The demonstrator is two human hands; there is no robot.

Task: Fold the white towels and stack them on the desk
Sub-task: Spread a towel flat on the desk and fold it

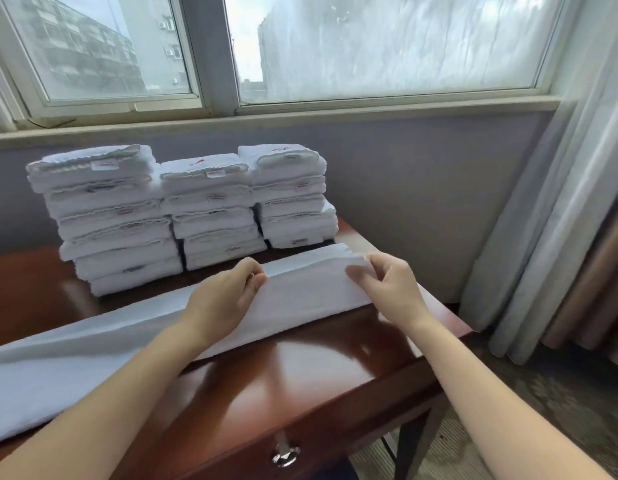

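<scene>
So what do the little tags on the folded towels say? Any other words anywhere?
Tags on the folded towels: red and dark print, too blurred to read.
Red marks on their tops: too blurred to read.
Long towel, desk: no text shows.

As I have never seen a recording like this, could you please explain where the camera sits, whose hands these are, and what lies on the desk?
There is no machine: a person wears one camera on the head, looking forward and down, so you see that person's own view. The left hand and right hand each pinch the far edge of a long white towel lying across the wooden desk. Behind it stand three stacks of folded towels, under a window; a curtain hangs at the right.
</scene>
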